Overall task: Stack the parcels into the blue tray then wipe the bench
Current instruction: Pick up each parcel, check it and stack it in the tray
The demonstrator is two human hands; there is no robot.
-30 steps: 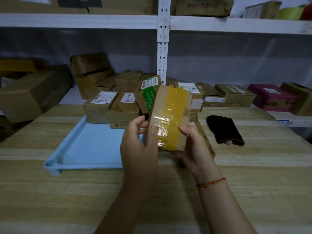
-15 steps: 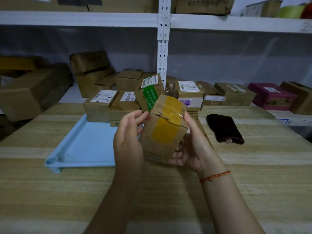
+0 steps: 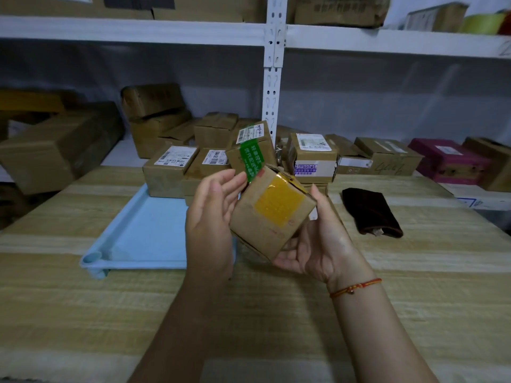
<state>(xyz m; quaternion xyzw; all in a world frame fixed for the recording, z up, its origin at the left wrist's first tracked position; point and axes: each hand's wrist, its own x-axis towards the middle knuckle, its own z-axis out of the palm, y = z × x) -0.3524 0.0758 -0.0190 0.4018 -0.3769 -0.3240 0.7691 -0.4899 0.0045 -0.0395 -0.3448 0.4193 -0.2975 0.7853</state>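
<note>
I hold a small cardboard parcel with yellow tape (image 3: 272, 212) tilted in the air above the wooden bench (image 3: 387, 286). My left hand (image 3: 211, 217) presses its left side and my right hand (image 3: 318, 244) cups it from below and the right. A light blue tray (image 3: 143, 233) lies on the bench just left of my hands. Several brown parcels sit at its far end, among them one with a white label (image 3: 168, 172) and one with green tape (image 3: 253, 153). A dark cloth (image 3: 370, 211) lies on the bench to the right.
A parcel with purple print (image 3: 313, 158) stands behind my hands. Metal shelving with a white upright (image 3: 272, 78) runs behind the bench, holding large cartons at the left (image 3: 55, 147), more brown boxes and a magenta box (image 3: 448, 160) at the right.
I turned the yellow-taped parcel in both hands, from standing upright with its taped face toward me to tilted and lower. My right hand moved under it.
</note>
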